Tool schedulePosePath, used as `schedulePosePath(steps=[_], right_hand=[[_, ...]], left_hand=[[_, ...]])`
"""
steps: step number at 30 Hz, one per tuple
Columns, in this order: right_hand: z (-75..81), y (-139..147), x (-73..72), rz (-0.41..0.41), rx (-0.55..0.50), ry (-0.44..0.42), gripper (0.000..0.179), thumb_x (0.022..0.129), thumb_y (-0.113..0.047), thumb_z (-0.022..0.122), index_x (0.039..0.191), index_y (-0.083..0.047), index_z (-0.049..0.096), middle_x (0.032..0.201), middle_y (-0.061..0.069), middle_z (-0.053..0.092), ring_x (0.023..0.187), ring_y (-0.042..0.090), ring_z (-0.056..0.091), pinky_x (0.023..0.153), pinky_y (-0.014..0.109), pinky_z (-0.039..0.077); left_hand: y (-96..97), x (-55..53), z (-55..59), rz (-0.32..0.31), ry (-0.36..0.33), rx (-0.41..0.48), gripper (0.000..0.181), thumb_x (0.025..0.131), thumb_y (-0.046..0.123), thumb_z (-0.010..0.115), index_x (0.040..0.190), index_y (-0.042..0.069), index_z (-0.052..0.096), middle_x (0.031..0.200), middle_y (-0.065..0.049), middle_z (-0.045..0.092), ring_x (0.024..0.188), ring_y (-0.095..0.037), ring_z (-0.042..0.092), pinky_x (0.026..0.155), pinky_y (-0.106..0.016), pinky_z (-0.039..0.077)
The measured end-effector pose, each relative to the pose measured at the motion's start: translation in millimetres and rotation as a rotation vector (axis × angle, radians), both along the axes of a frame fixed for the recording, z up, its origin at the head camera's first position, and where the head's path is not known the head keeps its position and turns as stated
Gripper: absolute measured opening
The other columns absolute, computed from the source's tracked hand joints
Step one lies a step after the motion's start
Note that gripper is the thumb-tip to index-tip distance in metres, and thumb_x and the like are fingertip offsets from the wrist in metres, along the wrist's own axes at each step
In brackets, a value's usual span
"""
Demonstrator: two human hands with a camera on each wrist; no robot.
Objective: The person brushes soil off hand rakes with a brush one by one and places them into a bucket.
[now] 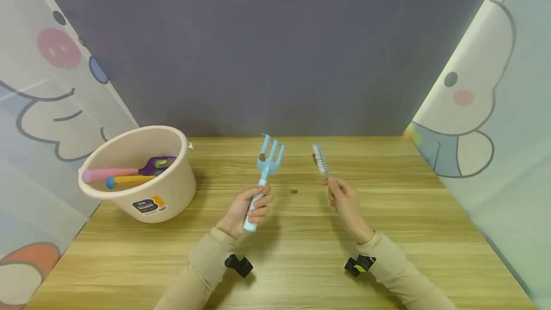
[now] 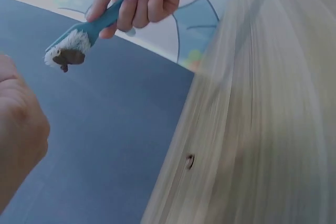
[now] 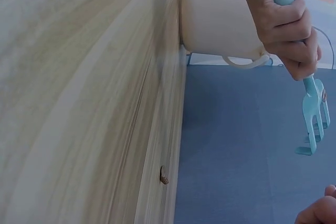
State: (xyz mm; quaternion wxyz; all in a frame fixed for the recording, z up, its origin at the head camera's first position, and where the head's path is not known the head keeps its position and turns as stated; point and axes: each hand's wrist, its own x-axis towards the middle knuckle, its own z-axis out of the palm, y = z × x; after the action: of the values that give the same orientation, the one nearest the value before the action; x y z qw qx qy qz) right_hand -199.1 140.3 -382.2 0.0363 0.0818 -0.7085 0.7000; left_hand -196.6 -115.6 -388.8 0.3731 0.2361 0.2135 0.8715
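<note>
My left hand [image 1: 241, 210] grips the light blue handle of a small garden hand fork [image 1: 269, 166], its tines pointing up and away. A brown clump [image 1: 262, 157] clings to the fork's head. To the right, my right hand [image 1: 346, 203] holds a blue-handled brush [image 2: 110, 16] with white bristles [image 1: 319, 159]. Brown dirt [image 2: 69, 57] sticks to those bristles, seen clearly in the left wrist view. Fork and brush are held apart, above the table. Between the hands, a small brown bit [image 1: 294, 192] lies on the tabletop.
At the left stands a cream bucket [image 1: 181, 195] on the wooden table [image 1: 301, 262]. Inside it lean a pink-handled tool [image 1: 109, 175] and one with a yellow handle [image 1: 129, 181]. A dark grey panel [image 1: 275, 61] rises behind; cartoon-printed sheets [image 1: 486, 104] flank both sides.
</note>
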Motion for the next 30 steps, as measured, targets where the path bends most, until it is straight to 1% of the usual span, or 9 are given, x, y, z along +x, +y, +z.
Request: schedulePosePath(steps=[5, 9, 13, 16, 19, 23, 25, 30], right_hand=[[1.5, -4, 1.0, -0.003, 0.023, 0.013, 0.027, 0.098, -0.028, 0.041, 0.094, -0.007, 0.057, 0.054, -0.003, 0.034, 0.041, 0.004, 0.026, 0.038, 0.021, 0.025], [1.6, -8, 1.4, 0.006, 0.022, 0.025, 0.028, 0.098, -0.027, 0.040, 0.095, -0.004, 0.056, 0.054, -0.004, 0.033, 0.042, 0.004, 0.026, 0.038, 0.021, 0.024], [1.0, -12, 1.1, 0.028, 0.022, 0.034, 0.029, 0.099, -0.025, 0.039, 0.098, 0.000, 0.055, 0.053, -0.005, 0.033, 0.041, 0.003, 0.026, 0.038, 0.019, 0.024], [2.4, -16, 0.9, 0.031, 0.039, 0.051, 0.030, 0.099, -0.021, 0.039, 0.099, 0.004, 0.054, 0.053, -0.006, 0.033, 0.041, 0.002, 0.026, 0.037, 0.017, 0.024], [8.5, -20, 2.4, 0.015, 0.117, 0.140, 0.026, 0.098, -0.013, 0.041, 0.099, 0.007, 0.057, 0.051, -0.007, 0.033, 0.039, 0.001, 0.025, 0.035, 0.016, 0.022], [19.5, -28, 6.3, -0.035, 0.264, 0.332, 0.020, 0.094, -0.001, 0.045, 0.101, 0.013, 0.058, 0.050, -0.007, 0.031, 0.038, -0.004, 0.022, 0.034, 0.016, 0.021], [23.7, -33, 7.0, -0.058, 0.310, 0.396, 0.019, 0.092, 0.003, 0.046, 0.101, 0.015, 0.057, 0.051, -0.008, 0.030, 0.039, -0.005, 0.022, 0.036, 0.015, 0.021], [28.1, -43, 3.3, -0.059, 0.332, 0.471, 0.014, 0.089, 0.007, 0.048, 0.096, 0.015, 0.058, 0.052, -0.007, 0.031, 0.042, -0.005, 0.022, 0.038, 0.013, 0.021]], left_hand=[[4.3, 3.4, -3.0, -0.072, -0.112, 0.147, 0.019, 0.099, 0.021, 0.030, 0.087, 0.012, 0.042, 0.060, 0.007, 0.021, 0.043, -0.002, 0.025, 0.038, -0.009, 0.030], [7.1, 6.8, -4.1, -0.115, -0.185, 0.224, 0.020, 0.097, 0.022, 0.035, 0.086, 0.010, 0.047, 0.058, 0.008, 0.019, 0.041, -0.002, 0.024, 0.037, -0.009, 0.027], [9.7, 9.3, -5.2, -0.143, -0.221, 0.253, 0.023, 0.097, 0.024, 0.036, 0.086, 0.010, 0.050, 0.058, 0.009, 0.020, 0.041, -0.002, 0.025, 0.037, -0.009, 0.027], [11.5, 10.3, -5.2, -0.165, -0.226, 0.272, 0.023, 0.098, 0.024, 0.035, 0.086, 0.010, 0.049, 0.058, 0.009, 0.020, 0.041, -0.001, 0.025, 0.037, -0.010, 0.028], [13.0, 11.1, -4.4, -0.188, -0.226, 0.298, 0.023, 0.098, 0.025, 0.035, 0.086, 0.010, 0.048, 0.057, 0.010, 0.020, 0.040, -0.001, 0.024, 0.037, -0.010, 0.028], [15.1, 12.4, -2.5, -0.221, -0.234, 0.335, 0.022, 0.097, 0.025, 0.035, 0.086, 0.010, 0.048, 0.057, 0.010, 0.021, 0.040, -0.001, 0.025, 0.038, -0.010, 0.027], [16.2, 13.3, -1.6, -0.238, -0.240, 0.354, 0.022, 0.097, 0.024, 0.036, 0.087, 0.010, 0.048, 0.057, 0.010, 0.021, 0.040, -0.001, 0.025, 0.037, -0.010, 0.027], [20.0, 16.0, -0.2, -0.271, -0.249, 0.386, 0.020, 0.097, 0.024, 0.036, 0.086, 0.011, 0.046, 0.056, 0.010, 0.023, 0.039, -0.001, 0.026, 0.037, -0.011, 0.028]])
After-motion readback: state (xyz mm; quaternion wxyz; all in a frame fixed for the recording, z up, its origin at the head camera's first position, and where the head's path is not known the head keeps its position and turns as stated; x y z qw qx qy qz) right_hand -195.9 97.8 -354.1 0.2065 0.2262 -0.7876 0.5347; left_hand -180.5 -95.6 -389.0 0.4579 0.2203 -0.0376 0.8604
